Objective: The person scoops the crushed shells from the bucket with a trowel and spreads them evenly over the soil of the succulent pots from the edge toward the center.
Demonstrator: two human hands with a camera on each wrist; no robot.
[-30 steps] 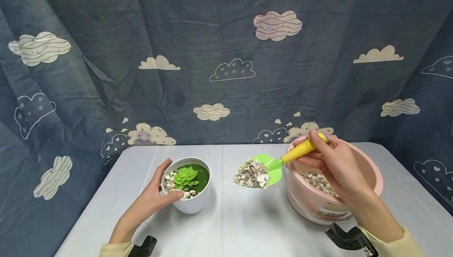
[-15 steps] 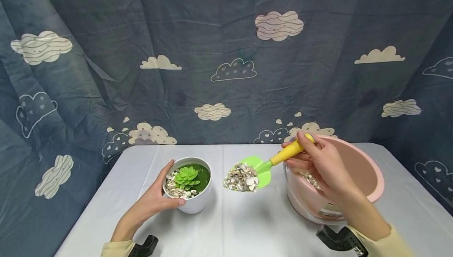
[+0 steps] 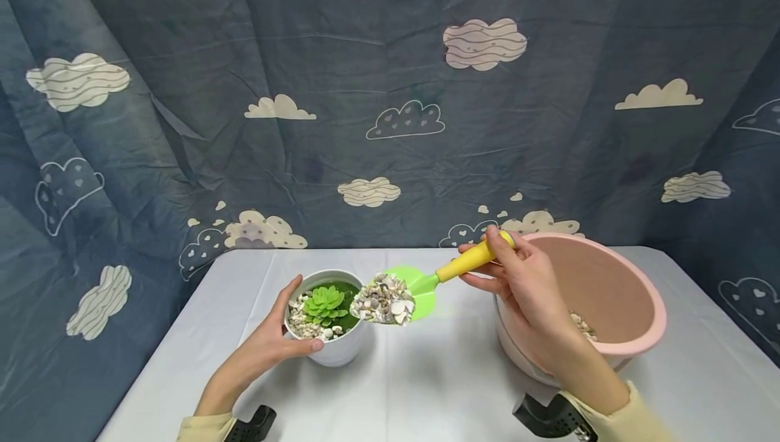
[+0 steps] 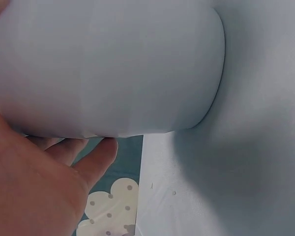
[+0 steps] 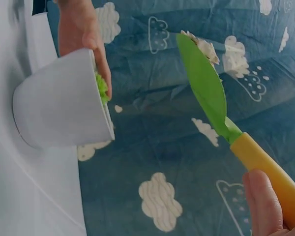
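My right hand (image 3: 531,296) grips the yellow handle of a small trowel (image 3: 424,286) with a green blade. Pale gravel and shell bits (image 3: 385,300) are heaped on the blade, whose tip overlaps the right rim of a white flower pot (image 3: 338,355) in the head view. The right wrist view shows the trowel (image 5: 206,88) apart from the pot, higher than its rim. My left hand (image 3: 258,361) holds the pot at its left side, thumb in front and fingers behind. Inside are a green succulent (image 3: 324,304), pale pebbles on the left and a green surface on the right.
A large pink pot (image 3: 652,327) stands on the right of the white-covered table (image 3: 420,401), with more gravel (image 3: 581,325) at its bottom, partly hidden by my right arm. Behind the table hangs a dark blue cloud-patterned cloth (image 3: 390,42).
My right hand has carried the loaded trowel left, from beside the pink pot to the white flower pot's right rim. The left hand stays at the flower pot; its thumb has shifted slightly.
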